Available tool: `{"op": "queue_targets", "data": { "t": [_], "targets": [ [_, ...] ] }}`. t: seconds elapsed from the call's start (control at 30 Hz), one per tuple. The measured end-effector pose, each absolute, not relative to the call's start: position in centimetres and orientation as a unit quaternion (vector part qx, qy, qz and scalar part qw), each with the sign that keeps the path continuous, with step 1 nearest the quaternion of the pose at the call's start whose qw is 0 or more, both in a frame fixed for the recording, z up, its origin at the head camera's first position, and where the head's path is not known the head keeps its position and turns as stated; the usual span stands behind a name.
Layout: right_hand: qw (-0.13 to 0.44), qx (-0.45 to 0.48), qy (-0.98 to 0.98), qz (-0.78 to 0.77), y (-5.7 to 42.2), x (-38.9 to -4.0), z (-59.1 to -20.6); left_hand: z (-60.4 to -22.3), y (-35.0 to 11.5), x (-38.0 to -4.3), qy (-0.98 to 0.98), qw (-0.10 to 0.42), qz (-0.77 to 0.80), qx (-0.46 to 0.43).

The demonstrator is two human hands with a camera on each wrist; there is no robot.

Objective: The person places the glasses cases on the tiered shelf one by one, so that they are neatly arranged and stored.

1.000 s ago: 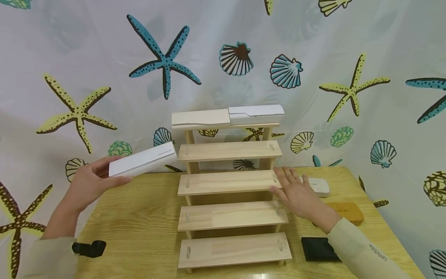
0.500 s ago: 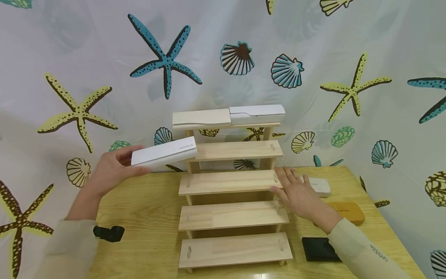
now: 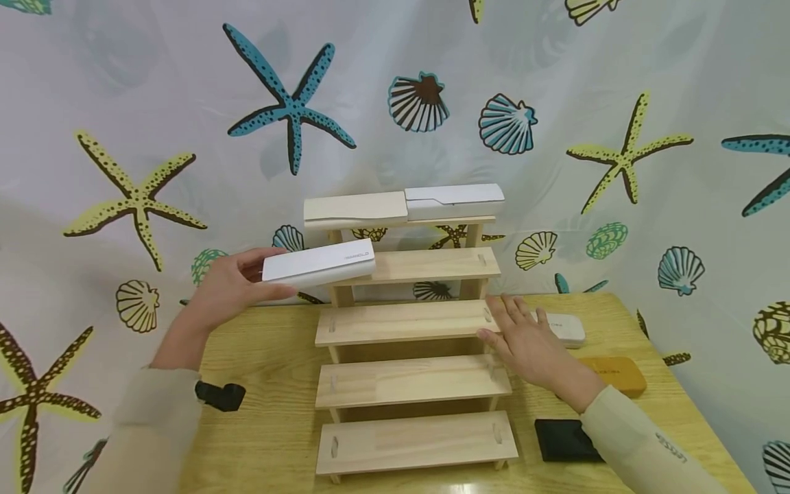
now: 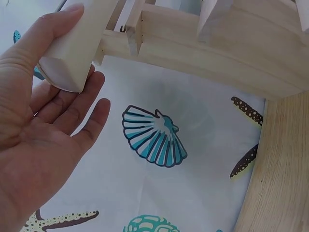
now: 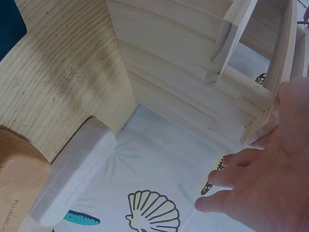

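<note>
My left hand grips a white glasses case with small dark lettering by its left end, thumb on the near side and fingers behind. The case overlaps the left half of the second shelf from the top on a stepped wooden rack. In the left wrist view, the thumb lies across the glasses case and the other fingers reach under its end. My right hand rests on the right end of the middle shelf, its fingers spread. In the right wrist view, that hand touches the rack's edge.
A cream case and a white case lie side by side on the top shelf. Right of the rack on the wooden table are a pale case, an orange case and a black flat item. A patterned curtain hangs behind.
My left hand has carried the white glasses case rightward from beside the rack to the left part of the second shelf, turning it more level. My right hand has stayed in place.
</note>
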State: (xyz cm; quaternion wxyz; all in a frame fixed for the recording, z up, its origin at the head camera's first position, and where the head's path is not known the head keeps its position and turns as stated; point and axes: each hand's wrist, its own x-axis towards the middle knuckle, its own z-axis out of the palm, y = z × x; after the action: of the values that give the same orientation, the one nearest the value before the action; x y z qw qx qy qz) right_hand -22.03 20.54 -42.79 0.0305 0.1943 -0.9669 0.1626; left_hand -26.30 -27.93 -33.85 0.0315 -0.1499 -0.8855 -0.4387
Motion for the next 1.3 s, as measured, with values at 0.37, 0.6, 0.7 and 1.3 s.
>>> {"op": "queue_targets", "data": {
  "t": [0.37,0.6,0.7,1.3],
  "targets": [
    [0.029,0.194,-0.967,0.163,20.5,-21.9,-42.7,-34.1,-25.9,-28.1,-0.876,0.015,-0.454,-0.160],
    [0.032,0.192,-0.968,0.160,20.6,-21.9,-42.9,-34.0,-24.7,-28.8,-0.861,-0.007,-0.483,-0.160],
    [0.034,0.192,-0.968,0.159,20.6,-21.9,-42.9,-34.1,-24.4,-29.0,-0.861,-0.006,-0.482,-0.164],
    [0.032,0.191,-0.968,0.158,20.5,-21.9,-42.7,-34.2,-22.9,-30.2,-0.868,-0.016,-0.468,-0.162]
  ]
}}
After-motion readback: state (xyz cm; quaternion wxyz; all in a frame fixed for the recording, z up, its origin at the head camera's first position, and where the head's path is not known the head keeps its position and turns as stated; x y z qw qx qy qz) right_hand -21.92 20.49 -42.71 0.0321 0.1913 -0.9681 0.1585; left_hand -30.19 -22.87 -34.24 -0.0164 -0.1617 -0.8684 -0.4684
